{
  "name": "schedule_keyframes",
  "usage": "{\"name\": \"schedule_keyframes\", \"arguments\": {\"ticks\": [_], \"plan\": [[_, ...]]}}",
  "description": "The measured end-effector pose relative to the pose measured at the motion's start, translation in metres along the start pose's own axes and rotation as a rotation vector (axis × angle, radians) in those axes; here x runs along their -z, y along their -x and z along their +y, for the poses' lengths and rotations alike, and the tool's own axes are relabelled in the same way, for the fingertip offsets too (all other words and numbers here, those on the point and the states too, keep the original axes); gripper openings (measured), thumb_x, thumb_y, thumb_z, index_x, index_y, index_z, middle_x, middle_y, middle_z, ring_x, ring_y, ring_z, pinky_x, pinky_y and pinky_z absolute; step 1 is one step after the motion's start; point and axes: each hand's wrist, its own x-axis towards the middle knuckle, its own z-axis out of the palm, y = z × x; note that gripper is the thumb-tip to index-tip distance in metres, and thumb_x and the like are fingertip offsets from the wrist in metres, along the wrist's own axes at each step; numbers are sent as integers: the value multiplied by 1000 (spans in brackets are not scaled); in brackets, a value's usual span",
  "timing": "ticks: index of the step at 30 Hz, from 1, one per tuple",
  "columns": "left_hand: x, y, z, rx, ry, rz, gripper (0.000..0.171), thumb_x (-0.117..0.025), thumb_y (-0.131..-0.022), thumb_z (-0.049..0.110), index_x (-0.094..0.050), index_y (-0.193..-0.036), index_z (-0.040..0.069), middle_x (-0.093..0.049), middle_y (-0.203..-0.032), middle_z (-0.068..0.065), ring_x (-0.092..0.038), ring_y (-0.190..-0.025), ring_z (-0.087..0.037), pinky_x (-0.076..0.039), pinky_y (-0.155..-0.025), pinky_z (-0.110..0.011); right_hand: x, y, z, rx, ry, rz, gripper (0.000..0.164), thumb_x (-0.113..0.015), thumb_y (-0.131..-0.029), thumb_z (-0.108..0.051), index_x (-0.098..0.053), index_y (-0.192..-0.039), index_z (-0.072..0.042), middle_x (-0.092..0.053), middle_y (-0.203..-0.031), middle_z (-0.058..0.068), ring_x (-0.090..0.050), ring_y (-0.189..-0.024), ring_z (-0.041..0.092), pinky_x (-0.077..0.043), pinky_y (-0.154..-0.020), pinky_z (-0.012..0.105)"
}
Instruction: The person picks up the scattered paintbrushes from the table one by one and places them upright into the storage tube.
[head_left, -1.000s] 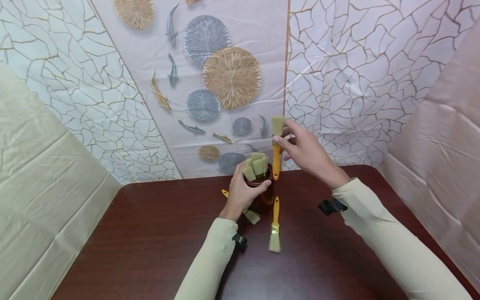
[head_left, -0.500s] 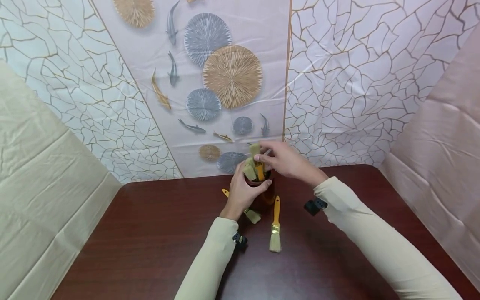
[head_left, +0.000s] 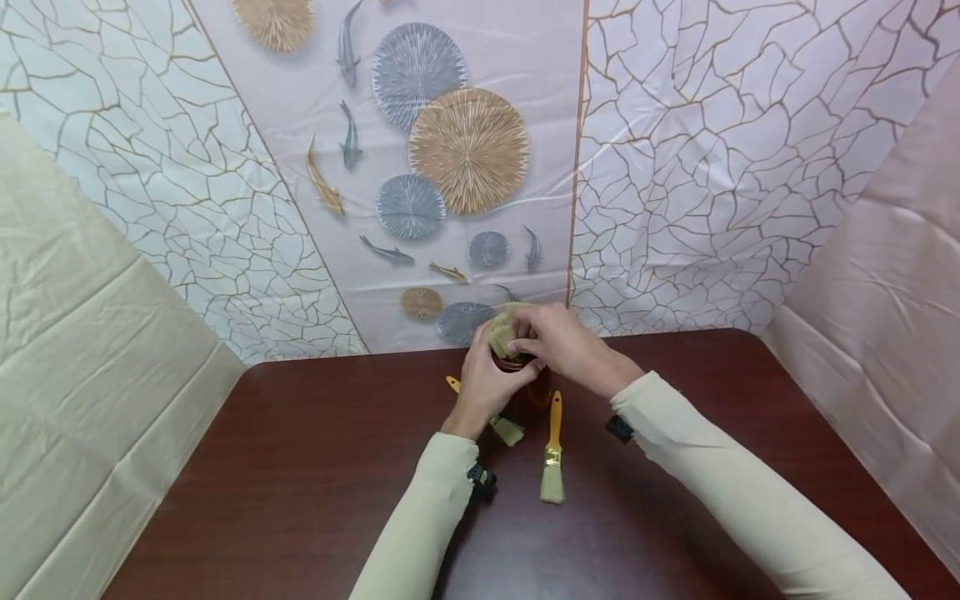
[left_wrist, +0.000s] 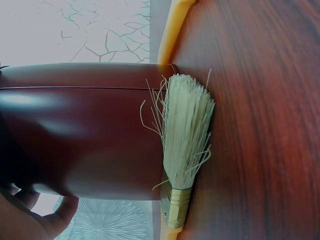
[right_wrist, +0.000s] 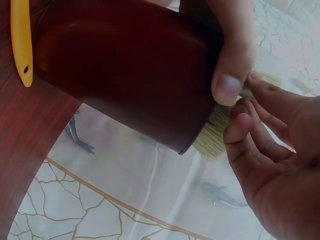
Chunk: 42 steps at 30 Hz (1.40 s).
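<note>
My left hand (head_left: 486,383) grips a dark red, glossy cylindrical pot (left_wrist: 85,135) near its rim, thumb on the near side. Bristle-up paintbrushes (head_left: 501,337) stand inside it. Over the mouth, my right hand (head_left: 566,346) pinches a paintbrush near its bristles; the fingers hide most of it, and its handle is down inside the pot. One yellow-handled paintbrush (head_left: 552,458) lies in front of the pot, bristles toward me. Another paintbrush (left_wrist: 187,130) lies at the pot's base, partly hidden by the left arm in the head view.
The brown wooden table (head_left: 337,467) reaches back to a patterned cloth wall (head_left: 637,167). Plain beige cloth (head_left: 97,350) hangs at the left and right sides. The pot stands near the table's back edge.
My right hand has brought a paintbrush from the pot's upper right, over its mouth and down into it. The left hand has kept its grip on the pot.
</note>
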Motion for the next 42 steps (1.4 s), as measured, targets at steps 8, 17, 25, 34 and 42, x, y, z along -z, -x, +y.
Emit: {"name": "schedule_keyframes", "arguments": {"ticks": [8,17,25,34,42], "plan": [[-2,0,2,-1,-16,-8,93,-82,-83,56,-42,-161,25,-44,-160,5,-54,-135,-22,-48,-108,-51,1,9,2,-22,37,-49,7,-72,-100,-5,-75,-95,-8,-74,-87,2,-65,-73,14,-53,-67,31],[1,1,2,-13,-16,18,99,-84,-80,61,-43,-160,21,-47,-157,5,-55,-135,-23,-47,-109,-51,28,32,-4,-156,-96,14,16,-70,-103,-11,-75,-115,-1,-78,-106,9,-73,-99,26,-58,-86,45],[0,2,2,-23,-9,11,94,-85,-81,59,-44,-158,25,-49,-154,5,-57,-131,-21,-49,-108,-48,33,74,4,-150,-128,-3,7,-72,-101,-13,-77,-104,-9,-77,-96,-1,-69,-88,14,-55,-80,38],[-2,2,3,-27,1,13,92,-86,-81,57,-45,-158,28,-49,-155,5,-58,-129,-23,-49,-107,-51,-29,96,44,-104,-140,-72,10,-72,-100,-5,-76,-108,-4,-77,-104,6,-72,-100,24,-58,-89,46],[0,3,3,-4,-4,4,94,-82,-82,62,-42,-161,30,-46,-158,6,-57,-132,-25,-50,-105,-54,-64,104,55,50,26,-280,20,-78,-94,-2,-77,-114,-5,-70,-115,6,-69,-109,27,-58,-91,42]]}}
